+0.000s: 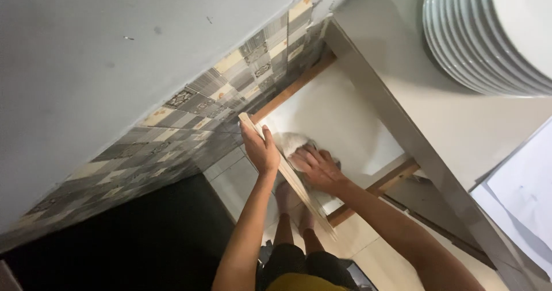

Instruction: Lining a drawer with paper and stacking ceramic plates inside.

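Note:
My left hand [260, 149] grips the upper part of a long pale wooden board [287, 176] that stands tilted on its edge below the counter. My right hand [317, 167] presses a light grey cloth [290, 142] against a white panel [339, 124] in a wooden frame under the counter. The cloth lies just behind the board, partly hidden by my right hand's fingers. My bare feet show on the tiled floor beneath the board.
A stack of several white plates [489, 35] sits on the white counter [460, 118] at the upper right. A patterned tiled wall [190, 118] runs on the left, with a dark area below it. Pale sheets [526, 193] lie at the right edge.

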